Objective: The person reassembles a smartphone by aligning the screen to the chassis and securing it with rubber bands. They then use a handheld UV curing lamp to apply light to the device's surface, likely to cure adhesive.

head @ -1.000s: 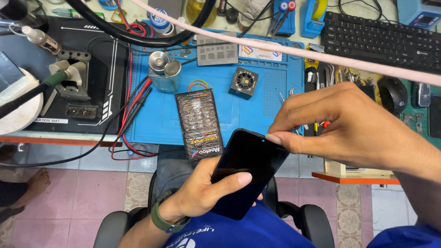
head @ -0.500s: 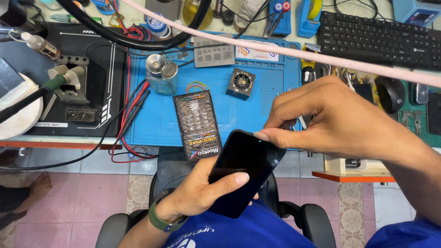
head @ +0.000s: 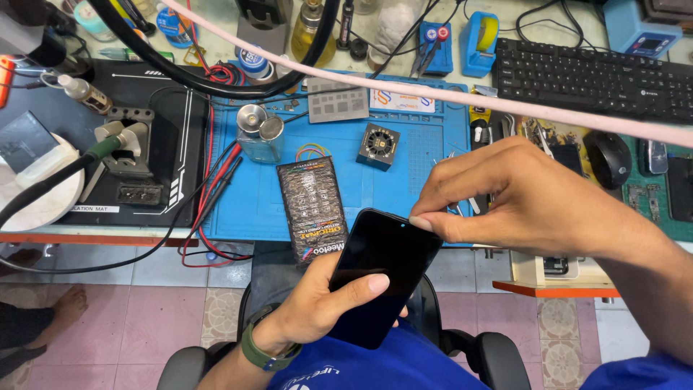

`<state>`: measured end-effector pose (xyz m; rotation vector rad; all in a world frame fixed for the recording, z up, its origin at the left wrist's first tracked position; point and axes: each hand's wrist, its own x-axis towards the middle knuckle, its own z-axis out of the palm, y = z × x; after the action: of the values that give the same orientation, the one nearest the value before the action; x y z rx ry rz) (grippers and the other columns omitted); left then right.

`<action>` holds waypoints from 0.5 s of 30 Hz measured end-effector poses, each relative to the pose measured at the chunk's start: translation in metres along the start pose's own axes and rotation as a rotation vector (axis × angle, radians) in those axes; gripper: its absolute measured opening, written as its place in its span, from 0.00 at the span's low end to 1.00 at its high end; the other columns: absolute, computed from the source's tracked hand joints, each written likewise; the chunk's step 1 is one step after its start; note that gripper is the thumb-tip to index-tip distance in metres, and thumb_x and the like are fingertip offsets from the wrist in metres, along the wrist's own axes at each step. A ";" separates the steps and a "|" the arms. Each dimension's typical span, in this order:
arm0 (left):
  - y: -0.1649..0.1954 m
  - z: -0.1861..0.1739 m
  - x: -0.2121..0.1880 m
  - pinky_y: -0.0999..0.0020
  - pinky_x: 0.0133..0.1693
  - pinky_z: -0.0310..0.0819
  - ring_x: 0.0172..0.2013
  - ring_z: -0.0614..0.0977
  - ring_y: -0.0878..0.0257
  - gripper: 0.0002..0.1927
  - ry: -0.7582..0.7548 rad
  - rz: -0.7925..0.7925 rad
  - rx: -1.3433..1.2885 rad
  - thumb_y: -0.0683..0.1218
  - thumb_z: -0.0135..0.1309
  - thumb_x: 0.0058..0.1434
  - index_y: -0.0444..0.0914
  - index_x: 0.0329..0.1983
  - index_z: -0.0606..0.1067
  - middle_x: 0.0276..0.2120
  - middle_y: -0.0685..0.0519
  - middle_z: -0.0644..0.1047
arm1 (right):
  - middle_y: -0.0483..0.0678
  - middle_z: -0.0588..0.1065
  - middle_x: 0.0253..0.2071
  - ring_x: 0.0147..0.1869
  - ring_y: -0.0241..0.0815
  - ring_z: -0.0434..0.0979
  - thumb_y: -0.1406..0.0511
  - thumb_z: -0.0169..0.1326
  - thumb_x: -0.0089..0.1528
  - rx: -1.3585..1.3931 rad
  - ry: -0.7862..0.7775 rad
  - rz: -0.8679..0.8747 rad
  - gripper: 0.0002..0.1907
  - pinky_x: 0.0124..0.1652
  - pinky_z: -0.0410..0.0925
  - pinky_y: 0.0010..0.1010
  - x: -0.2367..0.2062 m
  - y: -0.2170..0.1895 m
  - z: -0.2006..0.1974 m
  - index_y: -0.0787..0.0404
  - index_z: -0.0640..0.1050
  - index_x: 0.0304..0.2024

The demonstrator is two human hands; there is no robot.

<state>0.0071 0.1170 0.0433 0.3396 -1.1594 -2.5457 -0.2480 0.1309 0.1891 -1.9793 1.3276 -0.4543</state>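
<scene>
My left hand [head: 325,303] grips a black smartphone [head: 382,271] from below, thumb lying across its dark screen, held in front of my lap below the bench edge. My right hand [head: 520,198] comes in from the right, fingers bunched, with thumb and forefinger pinching at the phone's top edge. A green watch band sits on my left wrist. Whether anything small is held between the right fingertips is hidden.
A dark patterned flat pack [head: 312,206] lies on the blue work mat [head: 404,173] just above the phone. On the mat are a glass bottle [head: 258,133] and a small square fan [head: 378,144]. Black keyboard [head: 592,72], mouse [head: 608,159], soldering holder [head: 126,148], red and black leads [head: 216,180].
My right hand has slid left along the phone's top edge and pinched closer. The left hand keeps the same grip on the phone.
</scene>
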 end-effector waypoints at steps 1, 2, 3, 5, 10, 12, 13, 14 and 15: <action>0.000 0.000 0.000 0.65 0.41 0.82 0.36 0.84 0.60 0.19 0.001 -0.003 0.003 0.50 0.52 0.71 0.28 0.53 0.72 0.37 0.45 0.81 | 0.40 0.85 0.33 0.39 0.34 0.81 0.58 0.62 0.62 0.010 0.009 0.010 0.11 0.38 0.73 0.27 0.000 0.000 0.000 0.58 0.87 0.39; -0.001 0.002 0.000 0.64 0.41 0.82 0.36 0.84 0.60 0.20 0.001 -0.008 0.006 0.50 0.52 0.71 0.28 0.53 0.72 0.37 0.45 0.81 | 0.40 0.84 0.32 0.38 0.34 0.81 0.58 0.62 0.62 0.020 0.019 0.020 0.11 0.35 0.72 0.26 0.001 0.001 0.000 0.58 0.87 0.38; -0.001 0.002 0.000 0.65 0.41 0.82 0.37 0.84 0.60 0.20 -0.016 -0.011 0.021 0.50 0.51 0.71 0.28 0.53 0.72 0.38 0.45 0.81 | 0.40 0.84 0.31 0.37 0.34 0.80 0.58 0.62 0.61 0.031 0.028 0.032 0.11 0.32 0.72 0.25 0.001 0.001 0.000 0.58 0.87 0.37; -0.001 0.003 0.001 0.65 0.42 0.82 0.38 0.84 0.60 0.20 -0.048 -0.017 0.051 0.51 0.51 0.72 0.28 0.53 0.73 0.38 0.45 0.81 | 0.41 0.83 0.27 0.34 0.35 0.79 0.58 0.64 0.59 -0.003 0.007 0.106 0.12 0.31 0.72 0.27 0.005 0.001 0.001 0.59 0.87 0.33; 0.003 0.002 -0.001 0.66 0.41 0.82 0.37 0.84 0.60 0.19 0.002 0.017 0.058 0.50 0.51 0.71 0.28 0.53 0.72 0.38 0.45 0.81 | 0.40 0.82 0.28 0.33 0.35 0.78 0.59 0.62 0.60 0.023 -0.012 0.068 0.11 0.33 0.72 0.27 0.011 -0.003 0.000 0.61 0.86 0.33; 0.005 0.001 0.000 0.66 0.41 0.82 0.37 0.84 0.60 0.19 0.014 0.021 0.068 0.50 0.51 0.71 0.28 0.53 0.72 0.38 0.44 0.82 | 0.40 0.82 0.30 0.34 0.34 0.78 0.61 0.61 0.61 0.051 0.004 0.010 0.10 0.33 0.72 0.26 0.010 -0.005 -0.003 0.60 0.86 0.35; 0.005 0.001 0.000 0.66 0.41 0.82 0.37 0.84 0.60 0.20 0.014 0.014 0.058 0.50 0.51 0.71 0.28 0.53 0.72 0.38 0.45 0.81 | 0.40 0.82 0.30 0.34 0.34 0.78 0.61 0.61 0.61 0.044 -0.002 -0.002 0.10 0.33 0.72 0.26 0.010 -0.005 -0.005 0.60 0.86 0.35; 0.006 0.001 0.001 0.66 0.41 0.82 0.36 0.84 0.60 0.20 0.013 0.003 0.046 0.51 0.51 0.70 0.28 0.53 0.72 0.38 0.45 0.81 | 0.40 0.82 0.30 0.35 0.34 0.78 0.61 0.60 0.61 0.041 -0.007 -0.010 0.09 0.33 0.72 0.25 0.010 -0.006 -0.005 0.60 0.85 0.35; 0.006 0.001 0.002 0.66 0.41 0.82 0.37 0.84 0.60 0.20 0.007 0.007 0.043 0.51 0.51 0.71 0.28 0.53 0.72 0.38 0.45 0.81 | 0.40 0.82 0.30 0.35 0.34 0.78 0.61 0.60 0.61 0.036 -0.011 -0.018 0.09 0.34 0.72 0.25 0.010 -0.005 -0.006 0.60 0.85 0.35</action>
<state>0.0066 0.1132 0.0479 0.3537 -1.2119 -2.5152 -0.2441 0.1211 0.1962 -1.9630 1.2876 -0.4721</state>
